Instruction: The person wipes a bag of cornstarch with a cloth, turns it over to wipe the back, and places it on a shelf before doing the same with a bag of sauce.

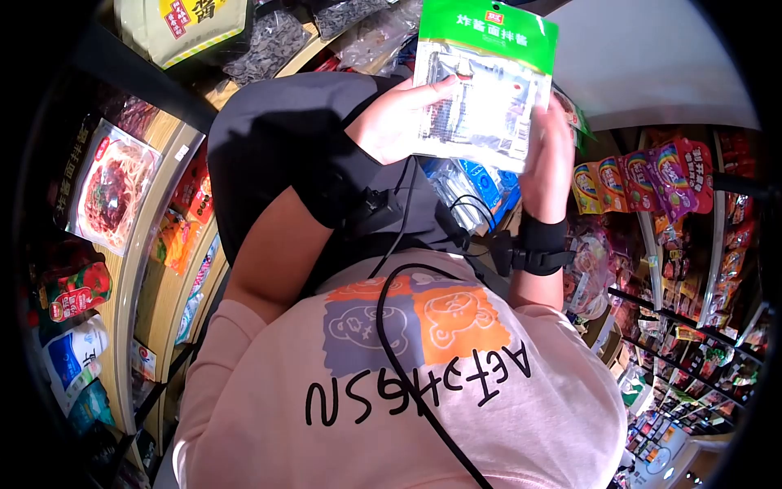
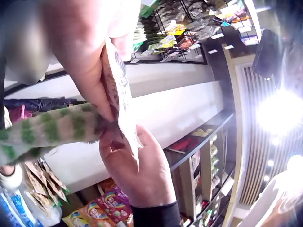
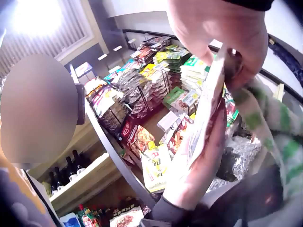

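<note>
A green-topped packet (image 1: 485,90) with a shiny silver lower part is held upright before the person. The left hand (image 1: 391,122) grips its left side, thumb across the front. At the right edge, the slightly blurred right hand (image 1: 552,159) holds it. In the left wrist view the packet (image 2: 120,94) is seen edge-on between the left hand (image 2: 87,52) above and the right hand (image 2: 142,175) below. The right wrist view also shows the packet (image 3: 208,109) from its edge, the right hand (image 3: 222,35) at its top and the left hand (image 3: 201,163) along its lower part.
Curved shelves (image 1: 167,187) with packaged goods run down the left. Colourful bags (image 1: 643,179) hang at the right. A large pale bag (image 1: 195,28) stands at the upper left. A black cable (image 1: 391,342) crosses the shirt. Green-striped fabric (image 3: 284,113) lies near the right hand.
</note>
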Available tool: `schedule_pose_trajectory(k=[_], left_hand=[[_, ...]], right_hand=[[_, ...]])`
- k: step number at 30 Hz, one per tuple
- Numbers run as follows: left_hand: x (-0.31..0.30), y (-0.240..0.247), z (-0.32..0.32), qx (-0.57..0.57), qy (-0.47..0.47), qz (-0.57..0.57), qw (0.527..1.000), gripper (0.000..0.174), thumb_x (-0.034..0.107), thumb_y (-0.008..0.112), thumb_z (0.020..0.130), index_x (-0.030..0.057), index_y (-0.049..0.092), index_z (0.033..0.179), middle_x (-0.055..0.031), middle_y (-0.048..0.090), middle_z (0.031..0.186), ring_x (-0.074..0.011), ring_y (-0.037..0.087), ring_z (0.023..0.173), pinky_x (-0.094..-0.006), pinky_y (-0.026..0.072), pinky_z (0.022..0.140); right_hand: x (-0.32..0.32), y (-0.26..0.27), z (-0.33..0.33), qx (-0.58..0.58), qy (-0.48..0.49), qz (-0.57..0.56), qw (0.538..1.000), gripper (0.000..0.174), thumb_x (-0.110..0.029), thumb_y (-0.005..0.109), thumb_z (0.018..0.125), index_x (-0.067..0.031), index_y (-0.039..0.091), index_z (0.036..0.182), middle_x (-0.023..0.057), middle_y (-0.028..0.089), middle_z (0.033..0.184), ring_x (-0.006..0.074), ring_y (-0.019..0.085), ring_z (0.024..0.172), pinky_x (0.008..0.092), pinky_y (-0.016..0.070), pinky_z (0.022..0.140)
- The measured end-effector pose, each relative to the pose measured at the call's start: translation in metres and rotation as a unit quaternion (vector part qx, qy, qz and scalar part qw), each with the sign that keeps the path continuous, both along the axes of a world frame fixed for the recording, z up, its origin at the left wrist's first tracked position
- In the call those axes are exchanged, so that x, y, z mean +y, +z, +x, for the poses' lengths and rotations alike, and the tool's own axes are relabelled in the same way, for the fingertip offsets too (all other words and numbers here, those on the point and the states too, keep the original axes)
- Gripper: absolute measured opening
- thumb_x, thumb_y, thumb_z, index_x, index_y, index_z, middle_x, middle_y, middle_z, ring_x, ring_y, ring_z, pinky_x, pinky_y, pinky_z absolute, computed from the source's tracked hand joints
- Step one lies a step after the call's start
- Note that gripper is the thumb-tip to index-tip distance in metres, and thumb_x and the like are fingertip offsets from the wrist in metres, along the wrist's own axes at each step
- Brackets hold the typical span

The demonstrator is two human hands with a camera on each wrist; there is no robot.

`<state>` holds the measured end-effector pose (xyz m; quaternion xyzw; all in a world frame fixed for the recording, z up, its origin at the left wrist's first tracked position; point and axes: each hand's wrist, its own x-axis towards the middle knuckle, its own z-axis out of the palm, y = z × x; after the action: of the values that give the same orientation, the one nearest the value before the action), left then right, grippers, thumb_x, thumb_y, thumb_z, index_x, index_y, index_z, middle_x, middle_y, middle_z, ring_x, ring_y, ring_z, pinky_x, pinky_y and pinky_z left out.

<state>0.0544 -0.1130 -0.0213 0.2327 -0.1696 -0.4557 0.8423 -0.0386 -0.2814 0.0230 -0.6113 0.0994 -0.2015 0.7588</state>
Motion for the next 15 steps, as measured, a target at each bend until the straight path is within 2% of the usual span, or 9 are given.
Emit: schedule_pose_trajectory(k=[1,2,6,7,8,9,11,13,15], left_hand=[[0.001,-0.001,0.001,0.016,-0.014,-0.007,1.000,0.041,0.025,0.047,0.095,0.0007,0.042,0.127,-0.0120,0.055,0.119,-0.0206,0.058,0.105,-0.0377,0.0506,0.087],[0.001,-0.002,0.001,0.031,-0.028,-0.014,0.999,0.037,0.021,0.049,0.094,0.0001,0.044,0.125,-0.0115,0.056,0.117,-0.0203,0.060,0.103,-0.0376,0.0517,0.085],[0.002,0.007,-0.003,0.020,-0.033,0.003,0.999,0.035,0.019,0.050,0.094,0.0005,0.046,0.123,-0.0109,0.057,0.115,-0.0190,0.061,0.100,-0.0388,0.0527,0.083],[0.001,0.006,-0.003,0.020,-0.033,-0.002,0.999,0.035,0.019,0.050,0.094,0.0005,0.046,0.123,-0.0108,0.057,0.115,-0.0190,0.061,0.100,-0.0385,0.0525,0.084],[0.000,0.003,-0.003,0.019,-0.032,-0.007,0.999,0.035,0.019,0.050,0.094,0.0006,0.046,0.123,-0.0106,0.057,0.114,-0.0190,0.060,0.100,-0.0382,0.0522,0.084],[-0.002,0.001,-0.003,0.019,-0.033,-0.013,0.999,0.035,0.019,0.050,0.094,0.0006,0.046,0.123,-0.0105,0.057,0.114,-0.0189,0.060,0.101,-0.0379,0.0519,0.085],[-0.003,-0.005,-0.002,0.026,-0.009,0.002,1.000,0.035,0.020,0.050,0.094,0.0008,0.046,0.123,-0.0103,0.057,0.114,-0.0190,0.060,0.101,-0.0370,0.0512,0.086],[-0.004,-0.010,-0.001,0.033,0.018,0.005,0.999,0.035,0.020,0.049,0.094,0.0008,0.046,0.123,-0.0104,0.057,0.114,-0.0192,0.060,0.102,-0.0363,0.0505,0.087],[-0.005,-0.013,-0.001,0.042,0.048,-0.004,0.998,0.034,0.019,0.049,0.094,0.0008,0.046,0.123,-0.0107,0.057,0.115,-0.0197,0.059,0.102,-0.0358,0.0500,0.088]], right_hand=[[-0.010,0.001,0.003,-0.021,-0.053,-0.059,0.997,0.039,-0.014,0.041,0.091,0.0034,0.045,0.126,0.0140,0.055,0.118,0.0179,0.054,0.107,0.0291,0.0420,0.091],[-0.018,0.005,0.007,-0.078,-0.084,-0.070,0.991,0.041,-0.014,0.041,0.090,0.0037,0.044,0.126,0.0142,0.053,0.119,0.0187,0.054,0.106,0.0297,0.0434,0.089],[-0.025,0.043,0.010,-0.167,-0.147,-0.283,0.933,0.035,-0.003,0.048,0.088,0.0005,0.047,0.124,0.0123,0.051,0.122,0.0204,0.053,0.106,0.0328,0.0436,0.090],[-0.023,0.046,0.012,-0.179,-0.149,-0.358,0.904,0.035,0.001,0.050,0.087,-0.0006,0.049,0.122,0.0107,0.052,0.121,0.0203,0.053,0.107,0.0340,0.0430,0.093],[-0.032,0.046,0.016,-0.181,-0.120,-0.541,0.812,0.032,0.001,0.052,0.086,-0.0010,0.053,0.117,0.0100,0.053,0.121,0.0204,0.053,0.108,0.0337,0.0428,0.093],[-0.029,0.038,0.018,-0.156,-0.058,-0.523,0.836,0.035,0.004,0.052,0.080,-0.0038,0.056,0.114,0.0114,0.055,0.117,0.0247,0.053,0.107,0.0350,0.0420,0.092],[-0.021,0.031,0.020,-0.124,0.037,-0.686,0.716,0.042,0.007,0.053,0.073,-0.0079,0.059,0.112,0.0121,0.057,0.111,0.0296,0.053,0.102,0.0366,0.0414,0.090],[-0.011,0.021,0.016,-0.092,0.040,-0.697,0.710,0.045,0.006,0.052,0.068,-0.0102,0.062,0.109,0.0124,0.058,0.107,0.0318,0.052,0.097,0.0381,0.0408,0.087],[-0.010,0.018,0.008,-0.073,0.064,-0.661,0.744,0.039,0.005,0.051,0.069,-0.0084,0.063,0.104,0.0119,0.060,0.104,0.0301,0.053,0.096,0.0377,0.0414,0.087]])
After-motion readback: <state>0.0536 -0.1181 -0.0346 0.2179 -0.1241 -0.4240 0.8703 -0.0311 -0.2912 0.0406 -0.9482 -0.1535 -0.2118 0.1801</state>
